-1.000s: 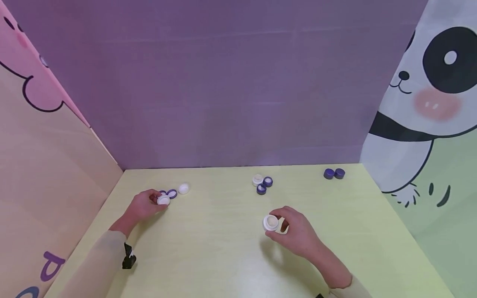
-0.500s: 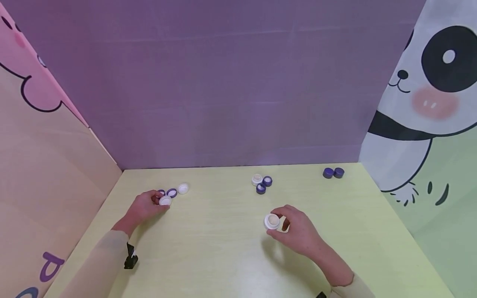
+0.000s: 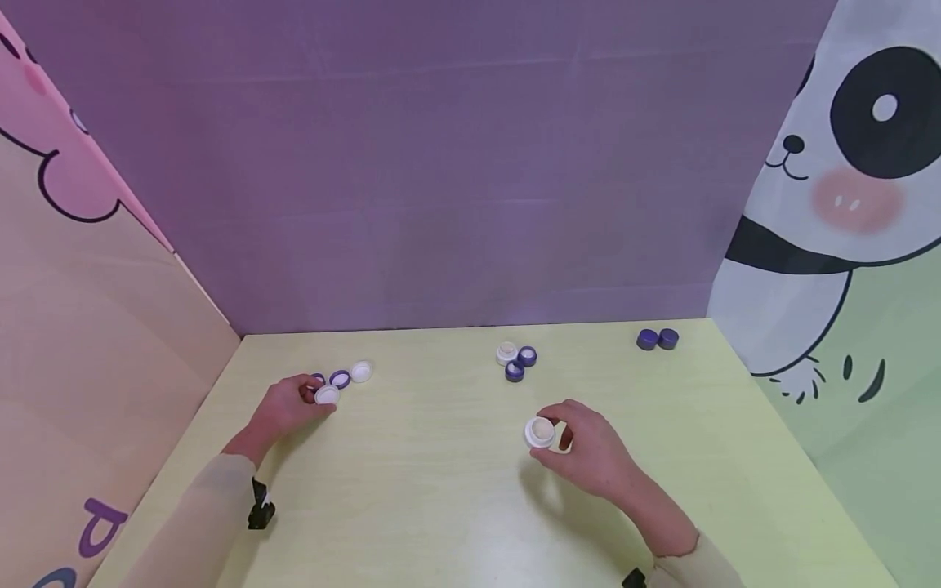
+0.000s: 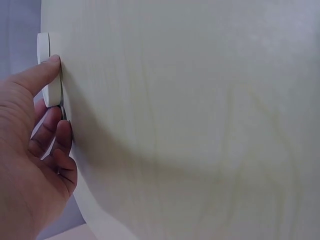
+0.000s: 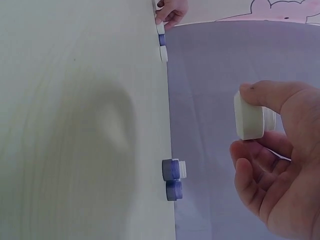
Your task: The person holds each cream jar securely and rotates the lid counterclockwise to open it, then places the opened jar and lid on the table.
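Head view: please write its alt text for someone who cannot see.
A right hand holds an open round white jar above a pale yellow table, while the left hand pinches a round white lid. On it are three round white or purple lids, three open white or purple jars and two round purple containers.

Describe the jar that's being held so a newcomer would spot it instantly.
Look above the pale table, to the person's right hand. The white jar is pinched there. Unlike the three jars clustered farther back, it is off the table.
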Available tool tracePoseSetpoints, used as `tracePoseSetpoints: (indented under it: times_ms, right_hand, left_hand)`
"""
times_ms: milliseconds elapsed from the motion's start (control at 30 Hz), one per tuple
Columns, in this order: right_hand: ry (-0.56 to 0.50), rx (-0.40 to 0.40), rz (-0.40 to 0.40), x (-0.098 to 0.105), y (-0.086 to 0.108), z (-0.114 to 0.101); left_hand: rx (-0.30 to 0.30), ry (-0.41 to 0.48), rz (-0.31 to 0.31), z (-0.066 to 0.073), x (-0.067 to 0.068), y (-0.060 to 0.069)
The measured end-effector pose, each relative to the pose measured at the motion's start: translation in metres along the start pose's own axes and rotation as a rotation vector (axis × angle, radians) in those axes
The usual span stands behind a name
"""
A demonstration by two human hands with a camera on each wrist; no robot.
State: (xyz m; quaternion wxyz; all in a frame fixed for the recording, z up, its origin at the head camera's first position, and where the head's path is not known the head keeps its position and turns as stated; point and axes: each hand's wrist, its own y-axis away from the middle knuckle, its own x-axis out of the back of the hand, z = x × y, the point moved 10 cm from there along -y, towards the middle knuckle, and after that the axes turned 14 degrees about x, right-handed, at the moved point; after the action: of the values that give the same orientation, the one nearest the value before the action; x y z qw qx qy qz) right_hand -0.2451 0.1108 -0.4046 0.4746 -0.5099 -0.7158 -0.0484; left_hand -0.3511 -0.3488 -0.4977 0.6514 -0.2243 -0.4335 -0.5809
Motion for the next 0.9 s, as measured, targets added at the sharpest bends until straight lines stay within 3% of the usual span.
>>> tracePoseSetpoints:
  times_ms: [433,667,900]
  right_hand:
    - [0.052,-0.023,-0.003,0.011,-0.014,0.015]
    - [0.089,-0.021,-0.033,0.012,-0.029,0.031]
    - [0.084,-0.079,-0.052,0.007,-0.044,0.057]
  left_hand:
    - [-0.017,-0.041,0.036,0.009,0.008,0.013]
    - [-0.150,0.014,0.087,0.031,0.012,0.023]
    - [-0.245,0.047,0.065,0.065,0.002,0.042]
